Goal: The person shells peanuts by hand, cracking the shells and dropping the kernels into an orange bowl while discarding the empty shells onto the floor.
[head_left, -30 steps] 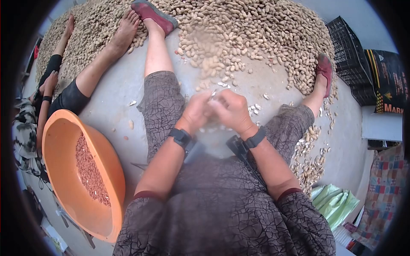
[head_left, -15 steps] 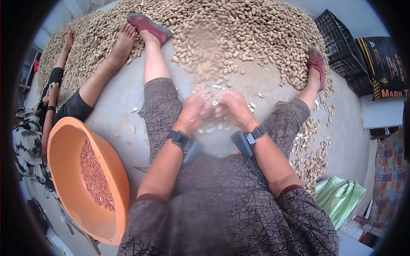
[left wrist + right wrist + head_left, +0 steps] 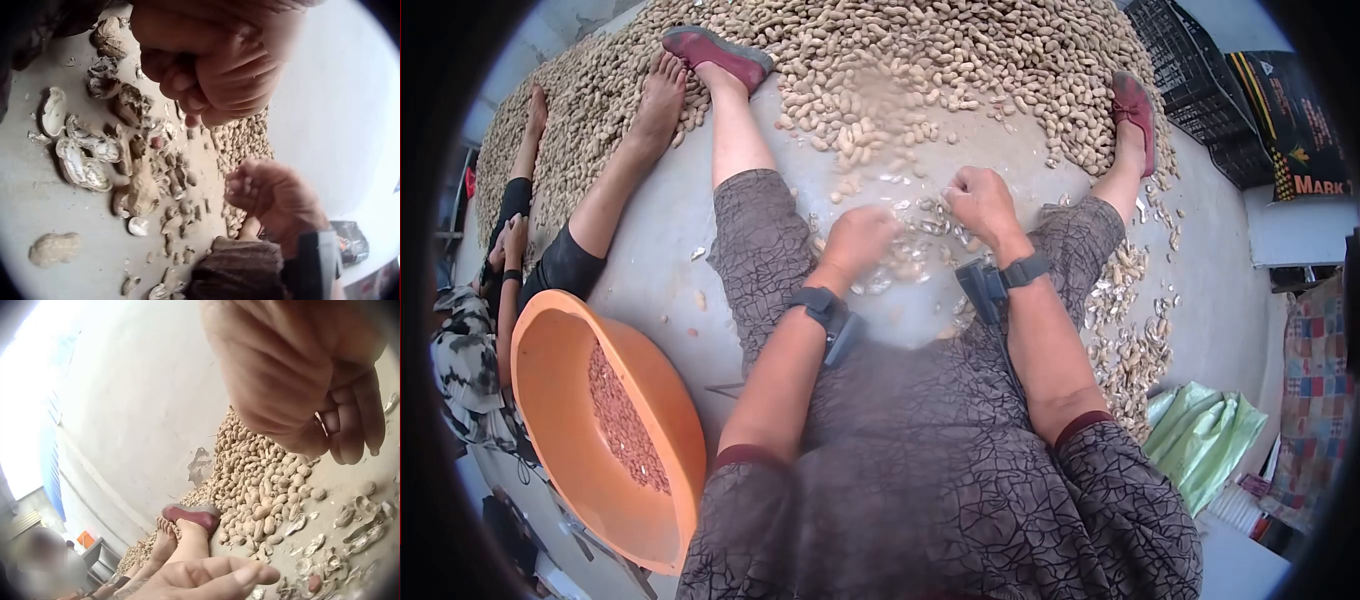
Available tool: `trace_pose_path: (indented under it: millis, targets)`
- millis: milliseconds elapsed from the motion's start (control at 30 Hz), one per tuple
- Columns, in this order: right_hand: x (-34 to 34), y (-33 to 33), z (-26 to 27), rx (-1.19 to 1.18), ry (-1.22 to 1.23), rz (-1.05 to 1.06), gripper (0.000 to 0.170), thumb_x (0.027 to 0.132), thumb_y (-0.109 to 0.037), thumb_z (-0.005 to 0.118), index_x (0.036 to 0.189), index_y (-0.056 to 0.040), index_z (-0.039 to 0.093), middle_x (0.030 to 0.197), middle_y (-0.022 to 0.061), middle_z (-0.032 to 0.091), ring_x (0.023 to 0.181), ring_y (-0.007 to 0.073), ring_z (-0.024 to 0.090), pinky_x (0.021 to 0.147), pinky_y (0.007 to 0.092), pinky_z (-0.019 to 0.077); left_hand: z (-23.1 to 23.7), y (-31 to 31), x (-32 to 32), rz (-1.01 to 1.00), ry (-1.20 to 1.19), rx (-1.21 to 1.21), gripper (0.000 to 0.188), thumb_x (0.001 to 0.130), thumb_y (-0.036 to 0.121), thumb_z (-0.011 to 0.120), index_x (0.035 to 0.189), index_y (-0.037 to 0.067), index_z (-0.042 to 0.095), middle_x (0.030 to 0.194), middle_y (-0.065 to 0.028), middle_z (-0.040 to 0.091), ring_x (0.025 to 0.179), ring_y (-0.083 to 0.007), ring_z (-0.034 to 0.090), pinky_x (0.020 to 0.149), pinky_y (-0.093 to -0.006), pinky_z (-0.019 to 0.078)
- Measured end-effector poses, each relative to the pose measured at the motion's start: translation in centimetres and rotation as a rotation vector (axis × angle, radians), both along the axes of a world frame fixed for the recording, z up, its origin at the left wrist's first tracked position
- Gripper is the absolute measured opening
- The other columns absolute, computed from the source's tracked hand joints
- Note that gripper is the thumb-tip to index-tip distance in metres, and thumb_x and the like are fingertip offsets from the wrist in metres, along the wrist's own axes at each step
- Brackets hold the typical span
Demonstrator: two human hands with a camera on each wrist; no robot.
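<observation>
In the head view, the left hand (image 3: 862, 240) is blurred over the left edge of a scatter of broken peanut shells (image 3: 910, 262). The right hand (image 3: 984, 205), apart from it, hangs above the right edge of the shells with bent fingers. In the left wrist view, curled fingers of the left hand (image 3: 212, 69) are above the shells (image 3: 87, 159); whether they hold anything is hidden. The right wrist view shows the right hand (image 3: 294, 381) with curled fingers and nothing visible in them. One reddish kernel (image 3: 314, 584) lies among the shells there.
Unshelled peanuts (image 3: 960, 50) are heaped in front. An orange basin (image 3: 540, 400) with reddish kernels (image 3: 628, 420) stands at left, beside another seated person (image 3: 475, 350). More shells (image 3: 1128, 360), a green sack (image 3: 1205, 440) and a black crate (image 3: 1190, 90) are at right.
The hands were close together over the shells and are now apart. The right hand has moved forward and to the right; the left is slightly lower, uncovering more of the shells.
</observation>
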State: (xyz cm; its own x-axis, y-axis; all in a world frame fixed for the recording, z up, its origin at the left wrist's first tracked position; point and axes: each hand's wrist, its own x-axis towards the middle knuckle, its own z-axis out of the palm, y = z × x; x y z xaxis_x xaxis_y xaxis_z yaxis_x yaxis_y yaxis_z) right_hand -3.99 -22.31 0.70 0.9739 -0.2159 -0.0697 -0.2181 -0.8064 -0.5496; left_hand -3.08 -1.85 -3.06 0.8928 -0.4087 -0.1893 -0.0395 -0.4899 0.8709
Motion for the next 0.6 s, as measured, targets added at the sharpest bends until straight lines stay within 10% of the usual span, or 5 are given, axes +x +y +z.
trace_pose_path:
  millis: [167,600]
  targets:
    - [1.4,1.3,-1.7,0.164,-0.060,0.015,0.017,0.075,-0.018,0.064,0.075,-0.0003,0.063,0.071,0.0167,0.063,0.068,0.0276,0.062,0.066,0.0357,0.0476,-0.8,-1.4,0.0,-0.180,-0.260,0.419,0.017,0.079,0.022,0.058,0.087,0.008,0.065,0.079,-0.0177,0.065,0.079,-0.0322,0.063,0.074,-0.0385,0.0496]
    - [5.4,2.7,-4.3,0.151,-0.129,0.025,0.015,0.072,-0.020,0.060,0.076,-0.0058,0.061,0.075,0.0167,0.062,0.072,0.0357,0.060,0.067,0.0425,0.0461,-2.5,-1.6,0.4,-0.110,-0.105,0.384,0.025,0.082,0.027,0.059,0.094,0.005,0.059,0.085,-0.0198,0.064,0.085,-0.0352,0.062,0.077,-0.0423,0.0482]
